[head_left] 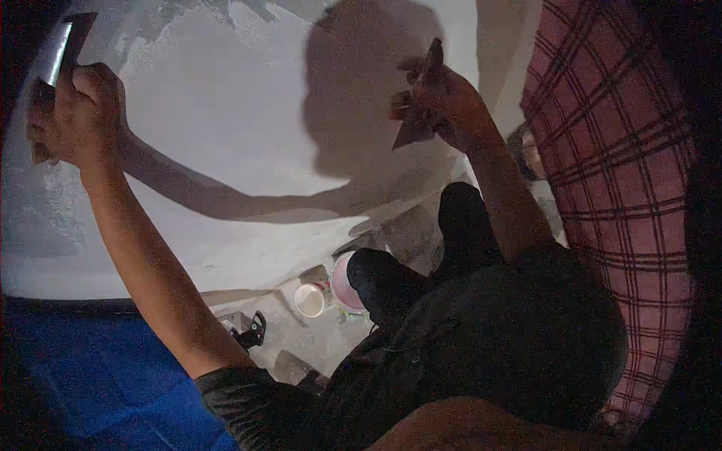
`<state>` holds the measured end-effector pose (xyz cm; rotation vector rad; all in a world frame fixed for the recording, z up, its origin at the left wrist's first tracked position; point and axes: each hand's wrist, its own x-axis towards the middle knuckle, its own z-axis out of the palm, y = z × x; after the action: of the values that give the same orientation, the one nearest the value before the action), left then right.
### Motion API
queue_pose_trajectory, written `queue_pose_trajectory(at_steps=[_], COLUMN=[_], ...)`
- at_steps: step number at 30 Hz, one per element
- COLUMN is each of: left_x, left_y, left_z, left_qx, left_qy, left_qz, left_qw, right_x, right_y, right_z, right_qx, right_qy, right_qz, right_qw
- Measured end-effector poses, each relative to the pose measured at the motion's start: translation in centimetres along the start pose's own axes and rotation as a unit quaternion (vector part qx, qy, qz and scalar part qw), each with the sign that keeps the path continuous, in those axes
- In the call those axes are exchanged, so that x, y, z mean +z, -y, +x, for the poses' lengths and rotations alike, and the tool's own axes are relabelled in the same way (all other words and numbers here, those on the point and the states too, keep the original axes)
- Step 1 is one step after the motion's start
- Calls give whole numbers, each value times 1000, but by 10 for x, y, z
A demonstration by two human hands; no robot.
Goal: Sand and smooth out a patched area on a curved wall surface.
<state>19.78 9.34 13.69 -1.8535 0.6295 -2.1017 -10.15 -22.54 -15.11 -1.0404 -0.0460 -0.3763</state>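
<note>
My left hand (89, 120) is closed around a wide flat scraper (74, 46), its metal face catching a bright glint, at the far left of the white wall (218, 98). Farther right, my right hand (455, 101) grips a small putty knife (412, 134). Its pointed blade hangs below the fingers and the handle end sticks up past them. Smooth white coating covers much of the wall, with rough grey patches at its top and left. I cannot tell whether either blade touches the surface.
Below, a small cream bucket (309, 299) stands beside a pink bucket (346, 283), partly hidden by my knee. A black object (254, 329) lies on the floor. Blue cloth (105, 376) is at lower left; red checked cloth (609, 165) hangs close on the right. My shadow falls on the wall.
</note>
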Motion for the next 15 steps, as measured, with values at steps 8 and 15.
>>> queue_pose_trajectory(at_steps=[8,15], left_x=[-10,2], left_y=[-11,10], left_z=[-5,-4], left_qx=[-8,49], left_qy=[42,-78], left_qz=[42,-27], left_qw=[998,995], right_x=[-8,49], right_y=[-10,12], right_z=[13,1], right_qx=[-70,-126], right_qy=[59,-109], right_qz=[158,-38], right_qw=[983,985])
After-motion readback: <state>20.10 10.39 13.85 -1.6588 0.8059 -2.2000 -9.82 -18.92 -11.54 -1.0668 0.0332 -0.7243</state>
